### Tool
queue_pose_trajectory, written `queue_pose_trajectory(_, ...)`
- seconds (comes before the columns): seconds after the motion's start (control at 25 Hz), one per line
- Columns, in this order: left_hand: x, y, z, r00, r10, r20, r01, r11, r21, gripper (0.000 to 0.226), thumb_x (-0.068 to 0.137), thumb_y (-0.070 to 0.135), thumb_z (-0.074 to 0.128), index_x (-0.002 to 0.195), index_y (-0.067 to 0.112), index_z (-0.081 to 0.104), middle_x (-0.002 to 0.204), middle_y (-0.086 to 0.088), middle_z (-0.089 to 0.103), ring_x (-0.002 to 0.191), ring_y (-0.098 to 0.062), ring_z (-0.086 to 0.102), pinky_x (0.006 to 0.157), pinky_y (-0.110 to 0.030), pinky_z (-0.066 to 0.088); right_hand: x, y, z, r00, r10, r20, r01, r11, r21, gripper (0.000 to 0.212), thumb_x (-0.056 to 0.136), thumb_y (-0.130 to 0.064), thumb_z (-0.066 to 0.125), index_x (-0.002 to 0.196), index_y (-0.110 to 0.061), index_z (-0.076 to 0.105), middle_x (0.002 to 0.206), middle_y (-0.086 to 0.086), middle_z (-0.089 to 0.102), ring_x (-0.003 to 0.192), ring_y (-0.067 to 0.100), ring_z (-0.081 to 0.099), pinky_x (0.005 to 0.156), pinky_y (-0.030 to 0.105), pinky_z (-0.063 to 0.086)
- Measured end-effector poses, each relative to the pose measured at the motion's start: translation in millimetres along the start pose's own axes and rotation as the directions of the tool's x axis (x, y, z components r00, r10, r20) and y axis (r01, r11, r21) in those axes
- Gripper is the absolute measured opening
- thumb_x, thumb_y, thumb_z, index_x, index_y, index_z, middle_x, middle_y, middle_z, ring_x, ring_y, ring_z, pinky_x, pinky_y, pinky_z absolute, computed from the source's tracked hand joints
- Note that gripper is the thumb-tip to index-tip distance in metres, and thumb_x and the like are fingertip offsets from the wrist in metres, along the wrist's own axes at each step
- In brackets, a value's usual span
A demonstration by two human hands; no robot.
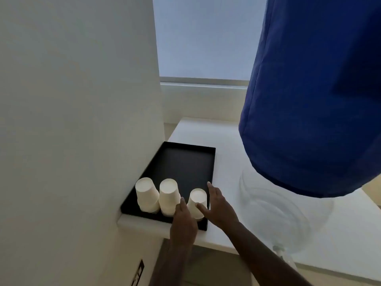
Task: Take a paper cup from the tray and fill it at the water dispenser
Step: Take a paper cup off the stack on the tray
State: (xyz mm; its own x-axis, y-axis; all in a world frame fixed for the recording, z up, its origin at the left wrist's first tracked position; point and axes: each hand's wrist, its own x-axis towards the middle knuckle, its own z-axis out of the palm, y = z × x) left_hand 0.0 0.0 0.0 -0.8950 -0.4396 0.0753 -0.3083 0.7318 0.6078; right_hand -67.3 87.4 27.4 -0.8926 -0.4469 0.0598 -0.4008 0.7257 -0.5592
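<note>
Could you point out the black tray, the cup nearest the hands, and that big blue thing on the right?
black tray (183, 159): head view, bare floor of the tray.
right-most paper cup (198, 196): head view, upturned base.
blue cover (309, 100): head view, middle of the fabric.

A plain off-white wall (78, 100) fills the left side. Behind, a window with a pale translucent blind (206, 38) admits dim, bluish daylight above a grey metal sill rail (204, 81). A smooth white surface (224, 141) abuts the wall. A dark wall socket plate (138, 273) sits low on the wall.
</note>
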Motion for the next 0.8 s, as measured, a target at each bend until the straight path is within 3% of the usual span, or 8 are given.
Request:
queue_pose_trajectory(0.12, 13, -14, 6, 0.99, -0.141, 0.025, 0.143, 0.978, -0.15, 0.051, 0.095, 0.01, 0.049, 0.141, 0.001, 0.028, 0.145, -0.015, 0.043, 0.132, -0.027, 0.044, 0.107, -0.032, 0.041, 12, 4, 8, 0.999, 0.012, 0.033, -0.012, 1.0, -0.003, 0.079, 0.082, -0.042, 0.06, 0.14, -0.015, 0.013, 0.15, 0.008, 0.027, 0.13, 0.029, 0.039, 0.103, 0.039, 0.041)
queue_pose_trajectory(0.28, 23, -25, 19, 0.979, -0.172, 0.11, 0.197, 0.938, -0.284, 0.043, 0.09, 0.001, 0.056, 0.131, 0.0, 0.044, 0.133, -0.018, 0.055, 0.127, -0.03, 0.049, 0.109, -0.039, 0.042, 24, 11, 24, 0.995, 0.01, 0.099, -0.014, 0.999, 0.037, 0.077, 0.08, -0.036, 0.064, 0.138, -0.015, 0.019, 0.144, 0.012, 0.034, 0.124, 0.032, 0.043, 0.1, 0.041, 0.043)
queue_pose_trajectory(0.44, 26, -25, 28, 0.976, -0.157, 0.154, 0.197, 0.935, -0.294, 0.04, 0.086, -0.003, 0.059, 0.125, 0.002, 0.051, 0.127, -0.017, 0.06, 0.123, -0.029, 0.053, 0.106, -0.038, 0.044, 33, 16, 31, 0.998, 0.04, 0.045, -0.046, 0.99, 0.136, 0.065, 0.079, -0.029, 0.066, 0.131, -0.014, 0.03, 0.134, 0.015, 0.046, 0.116, 0.032, 0.049, 0.094, 0.039, 0.046)
queue_pose_trajectory(0.6, 29, -23, 33, 0.977, -0.182, 0.111, 0.21, 0.911, -0.355, 0.033, 0.089, 0.0, 0.056, 0.122, 0.002, 0.054, 0.124, -0.019, 0.063, 0.118, -0.032, 0.055, 0.099, -0.041, 0.048, 38, 24, 29, 0.996, 0.086, -0.027, -0.077, 0.966, 0.248, 0.056, 0.076, -0.027, 0.068, 0.121, -0.014, 0.038, 0.123, 0.014, 0.053, 0.103, 0.026, 0.052, 0.079, 0.033, 0.049)
queue_pose_trajectory(0.8, 48, -22, 31, 0.923, -0.364, 0.123, 0.366, 0.735, -0.571, 0.025, 0.096, 0.008, 0.047, 0.117, 0.0, 0.058, 0.119, -0.022, 0.063, 0.109, -0.038, 0.058, 0.095, -0.049, 0.051, 40, 35, 27, 0.99, 0.105, -0.098, -0.067, 0.94, 0.334, 0.052, 0.078, -0.026, 0.066, 0.121, -0.016, 0.039, 0.121, 0.012, 0.053, 0.095, 0.016, 0.046, 0.077, 0.029, 0.045)
